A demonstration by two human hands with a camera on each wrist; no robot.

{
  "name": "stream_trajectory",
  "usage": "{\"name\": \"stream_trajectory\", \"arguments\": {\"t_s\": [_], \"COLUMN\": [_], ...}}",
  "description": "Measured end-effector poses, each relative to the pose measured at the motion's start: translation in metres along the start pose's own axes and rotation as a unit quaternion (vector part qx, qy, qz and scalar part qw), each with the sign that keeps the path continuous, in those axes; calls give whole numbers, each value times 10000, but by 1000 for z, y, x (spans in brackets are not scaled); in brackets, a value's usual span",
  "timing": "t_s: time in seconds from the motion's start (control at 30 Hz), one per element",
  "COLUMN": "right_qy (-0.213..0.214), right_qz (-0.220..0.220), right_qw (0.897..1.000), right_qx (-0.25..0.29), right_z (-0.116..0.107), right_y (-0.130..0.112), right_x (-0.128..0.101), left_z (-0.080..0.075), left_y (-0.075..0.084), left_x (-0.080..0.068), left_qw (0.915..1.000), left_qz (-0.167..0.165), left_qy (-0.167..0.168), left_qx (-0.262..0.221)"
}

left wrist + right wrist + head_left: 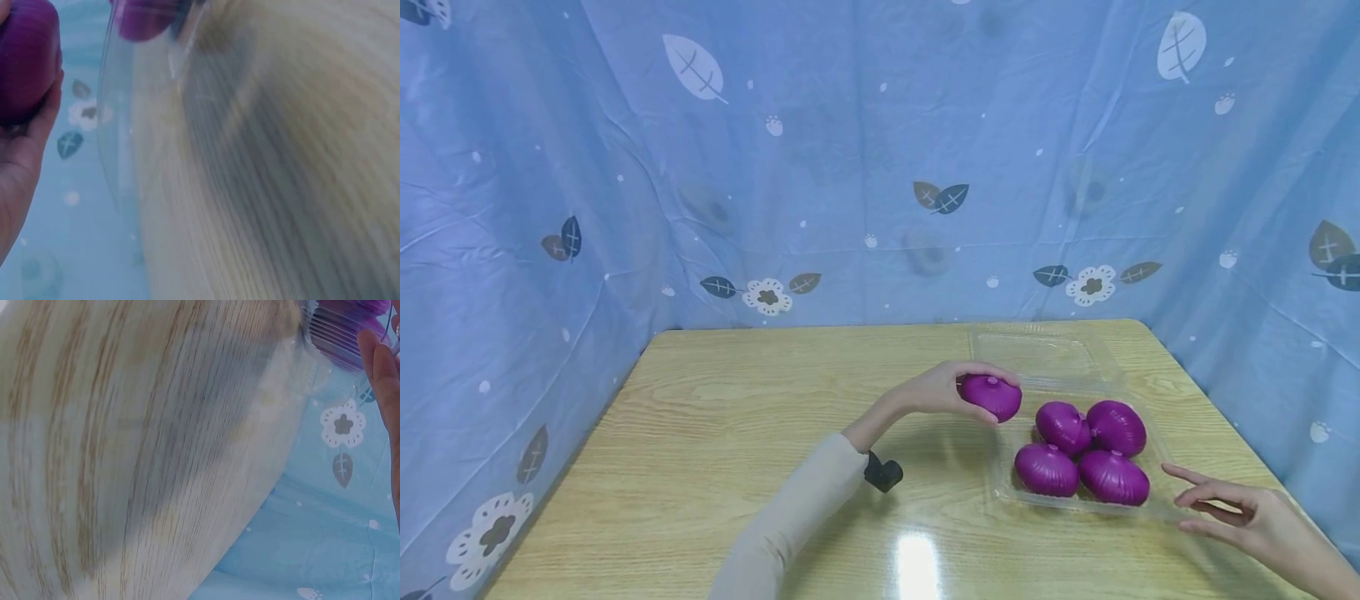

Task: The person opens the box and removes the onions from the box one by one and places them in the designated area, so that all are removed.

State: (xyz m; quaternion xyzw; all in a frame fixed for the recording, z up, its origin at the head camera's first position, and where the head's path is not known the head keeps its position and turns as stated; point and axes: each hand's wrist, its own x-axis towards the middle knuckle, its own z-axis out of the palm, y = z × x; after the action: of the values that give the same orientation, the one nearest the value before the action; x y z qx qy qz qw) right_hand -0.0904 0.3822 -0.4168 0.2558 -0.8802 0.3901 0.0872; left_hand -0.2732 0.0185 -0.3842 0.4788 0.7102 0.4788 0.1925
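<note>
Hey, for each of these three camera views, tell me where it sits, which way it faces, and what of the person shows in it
Head: worn on the head, looking forward and down at the table; shows the left hand gripping a purple onion beside the clear tray, and the open right hand.
Left wrist: on the left wrist, looking along the tabletop; shows the palm.
Right wrist: on the right wrist, looking across the table; shows a finger.
Shared: head and left wrist both show the held onion.

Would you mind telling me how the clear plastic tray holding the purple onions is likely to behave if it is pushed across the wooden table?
The clear thin-walled plastic tray would probably flex, since it looks flimsy. It may slide easily, as the wooden table looks glossy. The four round purple onions inside lie loose and might roll or shift.
</note>
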Motion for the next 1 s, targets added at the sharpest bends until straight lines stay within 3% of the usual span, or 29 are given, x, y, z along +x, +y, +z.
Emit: {"name": "stream_trajectory", "arguments": {"t_s": [0.27,0.57,0.73,1.0], "right_qy": [82,133,102,29], "right_qz": [-72,69,57,-75], "right_qw": [9999,9996,9997,10000], "right_qx": [31,-220,-224,9], "right_z": [3,3,2,2], "right_y": [1,2,2,4], "right_x": [-3,-3,-2,-2], "left_z": [-23,-56,-68,-77], "left_y": [-17,-9,-25,-58], "left_x": [-7,-14,-17,-10], "left_qw": [9983,9920,9872,9750], "left_qz": [-453,-807,-808,-1158], "left_qy": [164,845,1195,1720], "left_qx": [-322,-470,-677,-795]}}
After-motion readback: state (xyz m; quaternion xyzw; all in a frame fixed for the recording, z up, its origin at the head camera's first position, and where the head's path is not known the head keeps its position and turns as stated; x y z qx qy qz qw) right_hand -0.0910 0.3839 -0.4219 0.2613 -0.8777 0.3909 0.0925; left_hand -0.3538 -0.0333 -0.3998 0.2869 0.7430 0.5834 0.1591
